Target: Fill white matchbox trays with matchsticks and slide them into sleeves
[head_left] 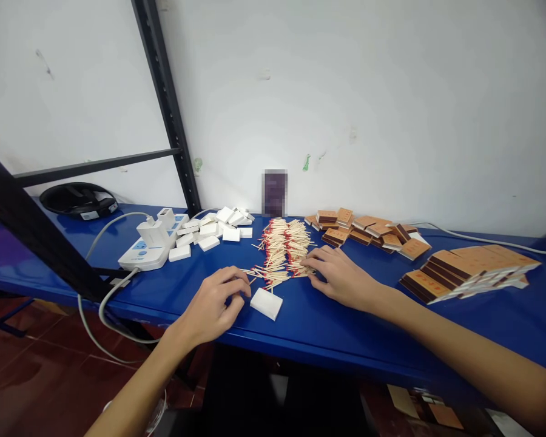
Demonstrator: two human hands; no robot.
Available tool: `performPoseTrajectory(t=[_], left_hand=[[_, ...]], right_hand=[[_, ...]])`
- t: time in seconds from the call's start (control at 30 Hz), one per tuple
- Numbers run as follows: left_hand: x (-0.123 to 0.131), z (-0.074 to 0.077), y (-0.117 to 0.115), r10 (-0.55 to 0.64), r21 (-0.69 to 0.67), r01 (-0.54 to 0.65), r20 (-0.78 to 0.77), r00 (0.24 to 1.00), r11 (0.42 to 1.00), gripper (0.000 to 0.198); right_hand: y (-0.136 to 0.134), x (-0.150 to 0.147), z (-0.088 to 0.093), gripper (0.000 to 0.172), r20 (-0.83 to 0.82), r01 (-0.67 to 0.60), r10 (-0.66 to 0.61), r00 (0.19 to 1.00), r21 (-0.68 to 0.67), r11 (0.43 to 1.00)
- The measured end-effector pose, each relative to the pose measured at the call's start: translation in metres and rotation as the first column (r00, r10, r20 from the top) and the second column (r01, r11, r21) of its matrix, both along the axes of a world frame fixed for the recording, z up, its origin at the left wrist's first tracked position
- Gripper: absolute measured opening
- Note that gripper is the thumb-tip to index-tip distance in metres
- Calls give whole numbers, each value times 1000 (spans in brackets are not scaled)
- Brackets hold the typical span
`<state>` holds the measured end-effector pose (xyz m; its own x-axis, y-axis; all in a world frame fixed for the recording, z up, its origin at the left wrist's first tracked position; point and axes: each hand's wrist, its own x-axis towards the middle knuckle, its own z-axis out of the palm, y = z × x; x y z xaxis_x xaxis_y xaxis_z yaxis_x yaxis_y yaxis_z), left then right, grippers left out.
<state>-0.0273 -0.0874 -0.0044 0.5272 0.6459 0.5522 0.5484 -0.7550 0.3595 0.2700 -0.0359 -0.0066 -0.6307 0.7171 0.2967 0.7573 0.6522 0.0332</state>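
Observation:
A heap of red-tipped matchsticks point(282, 249) lies on the blue shelf top point(327, 321). My right hand point(339, 276) rests on the heap's right edge, fingers curled on some sticks. My left hand point(213, 303) lies just left of the heap with its fingers bent inward; whether it holds anything I cannot make out. A white inner matchbox tray point(266, 303) sits beside its fingertips, near the front edge.
More white trays point(213, 229) are piled at the back left beside a white power strip point(148, 246) with cables. Brown matchbox sleeves point(368, 232) and stacked rows of them point(468, 270) lie at the right. A black frame post point(166, 103) and a brace point(36, 230) stand at the left.

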Motion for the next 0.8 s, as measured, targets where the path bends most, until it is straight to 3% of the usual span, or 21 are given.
performPoseTrajectory(t=[0.1,0.3,0.43,0.57,0.7,0.8], left_hand=[[10,5,-24,-79,6,79,21,997,997,24],[30,15,-69,-248,-56,244,-91,964,968,22],[34,11,-70,-237,-66,231,-95,967,971,19],[40,-3,-66,-237,-74,231,-86,968,970,16],[54,-21,-73,-284,-39,281,-113,952,959,12],[60,-26,-75,-266,29,270,-89,960,963,11]], right_hand=[[-3,2,-1,25,-35,-14,15,999,13,1000],[5,5,-2,28,-102,-59,58,993,-15,998],[11,4,-2,23,-124,-55,48,991,-57,997],[14,0,-2,22,-131,-68,58,990,-70,995],[16,-1,4,18,-152,-67,63,986,-23,997],[24,1,13,21,-126,-62,66,990,33,998]])
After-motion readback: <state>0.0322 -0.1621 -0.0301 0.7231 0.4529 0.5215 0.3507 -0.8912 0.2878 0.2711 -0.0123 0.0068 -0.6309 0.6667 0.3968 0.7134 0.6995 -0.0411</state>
